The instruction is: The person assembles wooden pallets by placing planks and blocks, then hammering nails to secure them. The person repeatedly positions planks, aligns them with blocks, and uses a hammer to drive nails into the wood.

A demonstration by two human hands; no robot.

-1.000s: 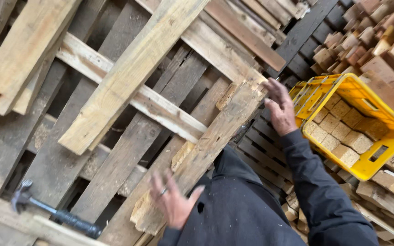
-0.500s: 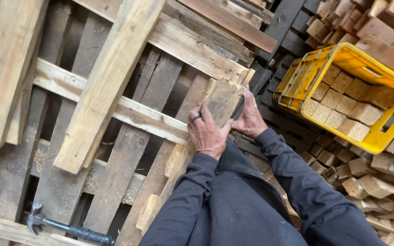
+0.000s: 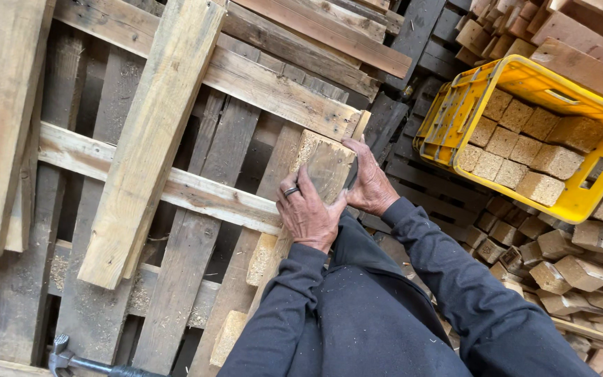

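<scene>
Both hands close on one wooden block (image 3: 327, 167) at the centre of the frame; the left hand (image 3: 308, 213), a dark ring on one finger, grips the block's near face with fingers curled over it; the right hand (image 3: 370, 185) clasps its right side, dark sleeves running down to the lower right. Under the block a pallet board (image 3: 273, 258) slants away toward the lower left, with other composite blocks fixed along it; a hammer (image 3: 71, 361) lies at the bottom left corner on the weathered pallet (image 3: 176, 195); a pale loose plank (image 3: 151, 132) lies diagonally across the pallet's slats in the upper left. Right of the hands, loose blocks (image 3: 567, 265) are heaped at the lower right; beyond them, at the upper right, a yellow plastic crate (image 3: 448, 115) holds rows of similar blocks.
</scene>
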